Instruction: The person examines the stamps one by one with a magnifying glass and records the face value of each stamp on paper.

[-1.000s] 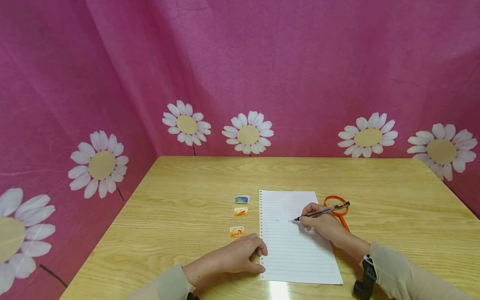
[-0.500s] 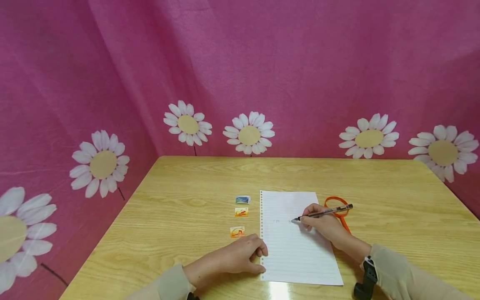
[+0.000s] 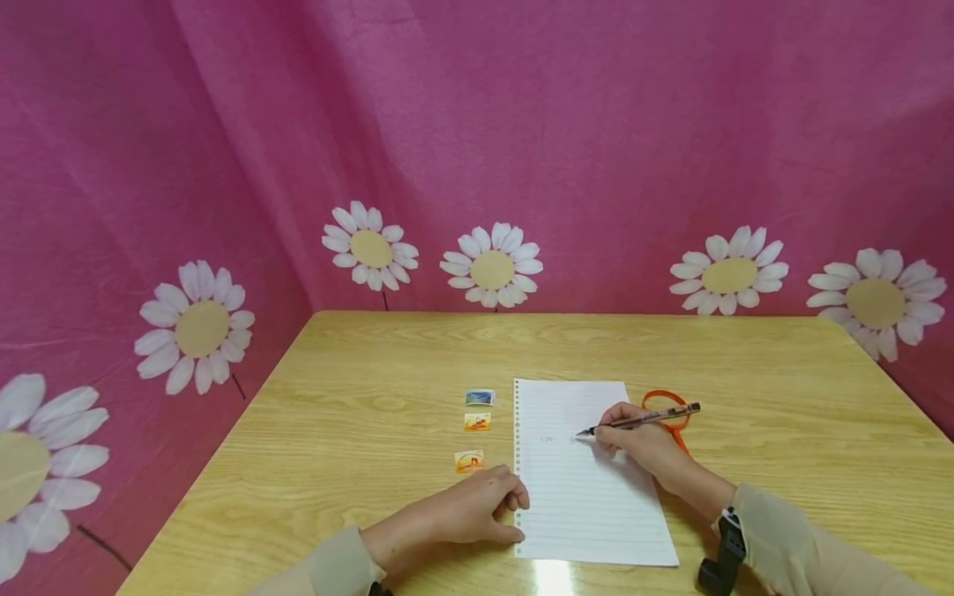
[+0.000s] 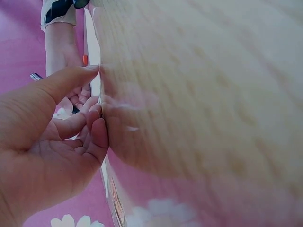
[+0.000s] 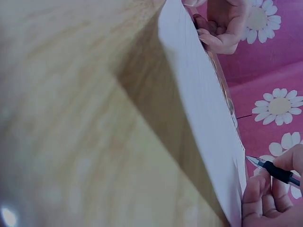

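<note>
A lined sheet of paper (image 3: 581,513) with punched holes down its left side lies on the table, with small handwritten figures in its upper half. My right hand (image 3: 639,439) holds a pen (image 3: 652,417) between thumb and fingers, its tip at the second group of figures. In the right wrist view the pen (image 5: 279,173) shows a black grip and a clear tip close to the paper (image 5: 203,113). My left hand (image 3: 480,507) rests at the paper's left edge, fingers bent and fingertips on the sheet's margin. Seen from the left wrist, its thumb and fingertips (image 4: 99,132) touch down along the edge.
Left of the paper lie three small stamp-like cards: a blue one (image 3: 480,397), a yellow-red one (image 3: 478,422) and an orange one (image 3: 469,461). An orange-rimmed magnifying glass (image 3: 674,430) lies partly behind my right hand. A pink flowered curtain (image 3: 596,149) borders the wooden table (image 3: 358,430).
The pen tip has shifted slightly at the second group of figures, and the pen's tilt has changed a little. My left hand stays in place at the paper's edge.
</note>
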Tool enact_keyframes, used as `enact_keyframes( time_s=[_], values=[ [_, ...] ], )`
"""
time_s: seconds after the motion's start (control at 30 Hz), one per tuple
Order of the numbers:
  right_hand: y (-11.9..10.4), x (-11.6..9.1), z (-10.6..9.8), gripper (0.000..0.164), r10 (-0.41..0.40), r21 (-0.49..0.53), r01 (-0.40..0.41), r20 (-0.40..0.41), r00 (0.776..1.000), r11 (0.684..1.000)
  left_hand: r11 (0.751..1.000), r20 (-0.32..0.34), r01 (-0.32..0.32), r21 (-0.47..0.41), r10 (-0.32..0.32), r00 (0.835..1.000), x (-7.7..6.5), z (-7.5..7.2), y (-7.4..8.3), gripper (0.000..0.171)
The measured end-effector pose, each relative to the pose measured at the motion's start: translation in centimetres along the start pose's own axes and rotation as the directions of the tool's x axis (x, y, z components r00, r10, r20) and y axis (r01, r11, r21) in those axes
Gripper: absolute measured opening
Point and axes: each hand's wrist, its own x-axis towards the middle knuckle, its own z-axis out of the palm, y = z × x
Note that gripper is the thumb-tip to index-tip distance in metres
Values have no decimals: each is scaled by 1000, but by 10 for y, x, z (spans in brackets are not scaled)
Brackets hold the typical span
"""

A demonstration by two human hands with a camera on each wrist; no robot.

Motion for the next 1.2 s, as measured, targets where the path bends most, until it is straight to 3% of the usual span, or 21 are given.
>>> enact_keyframes(
  time_s=[0.3, 0.57, 0.83, 1.2],
  values=[
    [-7, -5, -10, 22, 8, -3, -9, -43, 999, 1000, 1000, 9, -19, -5, 19, 1000, -2, 0, 1, 25],
    [-7, -11, -26, 20, -71, 6, 71, -34, 997, 997, 1000, 0, -23, -3, 23, 1000, 0, 1, -1, 25],
    [-5, -12, -40, 25, -77, -31, 75, -58, 995, 997, 999, -2, -19, -35, 19, 1000, -1, -1, 1, 26],
    [0, -20, -54, 17, -51, 33, 53, -79, 996, 998, 999, 0, -15, -51, 15, 1000, -1, -1, 0, 26]
  ],
)
